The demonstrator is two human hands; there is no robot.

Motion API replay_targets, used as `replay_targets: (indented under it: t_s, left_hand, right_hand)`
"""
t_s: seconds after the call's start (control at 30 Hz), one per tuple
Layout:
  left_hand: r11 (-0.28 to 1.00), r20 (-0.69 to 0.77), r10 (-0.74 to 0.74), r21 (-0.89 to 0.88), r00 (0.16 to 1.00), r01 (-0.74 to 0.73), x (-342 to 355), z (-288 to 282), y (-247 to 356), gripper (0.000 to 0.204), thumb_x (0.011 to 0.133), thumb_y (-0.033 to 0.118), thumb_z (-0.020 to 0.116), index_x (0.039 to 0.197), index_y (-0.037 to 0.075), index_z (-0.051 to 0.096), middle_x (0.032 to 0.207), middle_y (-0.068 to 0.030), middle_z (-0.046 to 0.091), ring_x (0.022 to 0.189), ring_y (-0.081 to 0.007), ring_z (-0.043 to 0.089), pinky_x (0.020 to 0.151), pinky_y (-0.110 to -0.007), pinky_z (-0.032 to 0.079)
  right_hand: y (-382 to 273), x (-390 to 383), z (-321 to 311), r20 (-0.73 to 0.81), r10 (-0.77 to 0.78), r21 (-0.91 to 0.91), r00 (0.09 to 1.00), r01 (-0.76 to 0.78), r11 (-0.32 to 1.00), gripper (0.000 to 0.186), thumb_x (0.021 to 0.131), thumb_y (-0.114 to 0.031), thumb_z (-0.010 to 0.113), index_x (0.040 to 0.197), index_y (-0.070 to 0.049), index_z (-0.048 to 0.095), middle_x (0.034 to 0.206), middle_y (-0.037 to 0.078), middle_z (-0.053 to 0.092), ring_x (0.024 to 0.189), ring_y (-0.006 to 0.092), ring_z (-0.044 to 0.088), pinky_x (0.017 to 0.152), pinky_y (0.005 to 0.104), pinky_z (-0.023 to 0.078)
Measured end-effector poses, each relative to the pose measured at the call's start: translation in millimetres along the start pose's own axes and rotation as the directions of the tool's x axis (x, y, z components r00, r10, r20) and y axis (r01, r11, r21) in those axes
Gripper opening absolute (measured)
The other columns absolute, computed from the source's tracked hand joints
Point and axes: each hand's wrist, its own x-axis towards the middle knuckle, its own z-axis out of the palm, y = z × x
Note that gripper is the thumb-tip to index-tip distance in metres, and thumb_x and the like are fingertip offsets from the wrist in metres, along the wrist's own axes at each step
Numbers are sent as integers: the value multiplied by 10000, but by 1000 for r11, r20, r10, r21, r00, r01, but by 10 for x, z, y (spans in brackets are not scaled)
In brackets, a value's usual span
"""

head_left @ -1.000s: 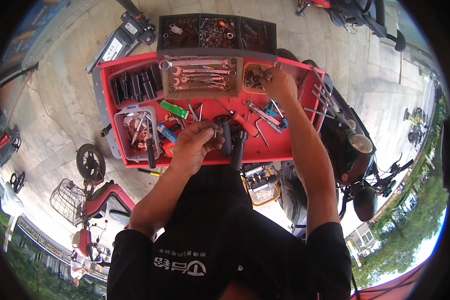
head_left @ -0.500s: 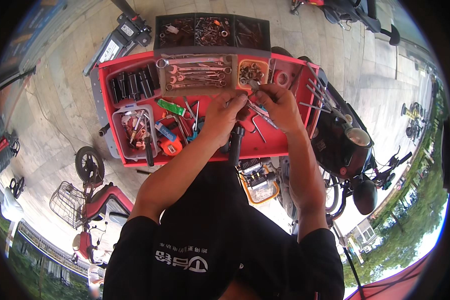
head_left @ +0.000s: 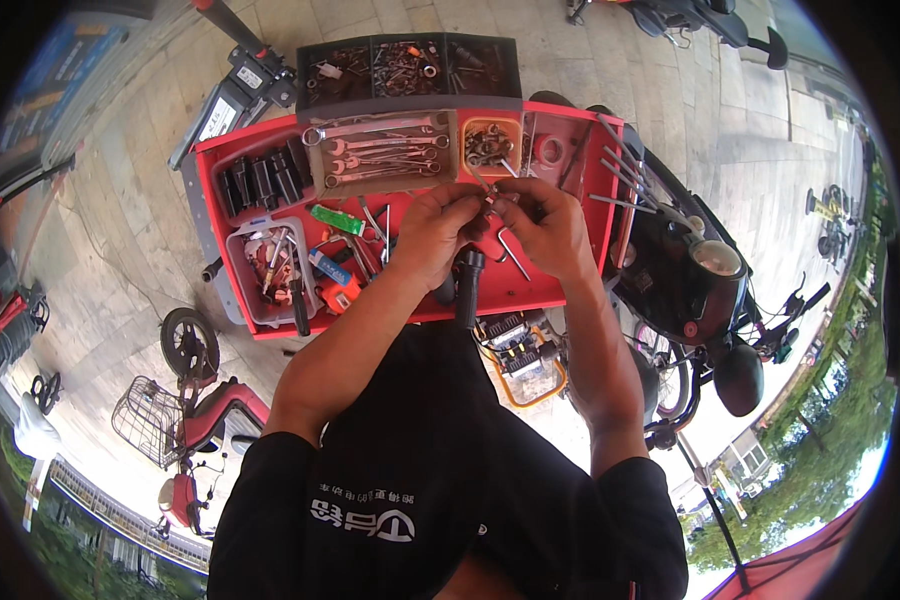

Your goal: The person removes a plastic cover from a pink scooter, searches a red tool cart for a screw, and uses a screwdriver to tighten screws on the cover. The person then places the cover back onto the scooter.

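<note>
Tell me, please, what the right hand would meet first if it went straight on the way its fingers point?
Probably the left hand: the right hand points at it, their fingertips almost meeting over the red tray. Depth is unclear.

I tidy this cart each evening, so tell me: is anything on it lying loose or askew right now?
Yes. Tools lie jumbled and crossed on the red tray near the green tool, unlike the wrenches lined up in rows. Both hands, left and right, pinch small metal parts above it.

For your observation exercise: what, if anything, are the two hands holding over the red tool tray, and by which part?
Both hands pinch a small metal part between their fingers over the red tool tray. It is too small to tell what it is or which end is gripped.
</note>
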Motion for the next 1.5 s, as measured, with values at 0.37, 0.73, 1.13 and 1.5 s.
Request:
replay_targets:
  t_s: [0.37,0.73,1.13,1.5]
  left_hand:
    - [991,11,4,137,1000,-6,-11,-37,-56,150,930,53,581,1068,5,611,914,-66,667,755,-136,629,670,-263,518]
    - [991,30,38,128,999,-42,3,-26,-59,151,917,48,603,1065,20,610,951,-64,672,783,-130,626,691,-259,502]
    - [997,54,2,82,999,-6,1,-33,-52,143,930,53,578,1067,16,600,954,-82,669,831,-167,650,749,-303,550]
    - [1000,102,-4,14,995,3,0,-87,-60,153,941,50,558,1086,9,580,974,-84,667,853,-168,657,734,-305,562]
  right_hand:
    - [132,-13,-77,75,12,117,997,-21,993,269,856,-125,721,1064,33,656,686,17,620,606,38,515,514,229,418]
    - [113,-47,-97,83,59,151,995,-71,986,220,844,-55,723,1047,9,669,676,-45,565,589,4,418,492,198,326]
    - [143,-82,-75,14,-24,35,1000,23,999,216,821,-44,733,1030,-20,684,610,-70,469,546,8,366,464,221,284]
    - [112,-106,-5,-25,-90,-40,996,89,995,231,792,-31,732,1018,-33,684,572,-57,436,519,24,351,452,240,270]
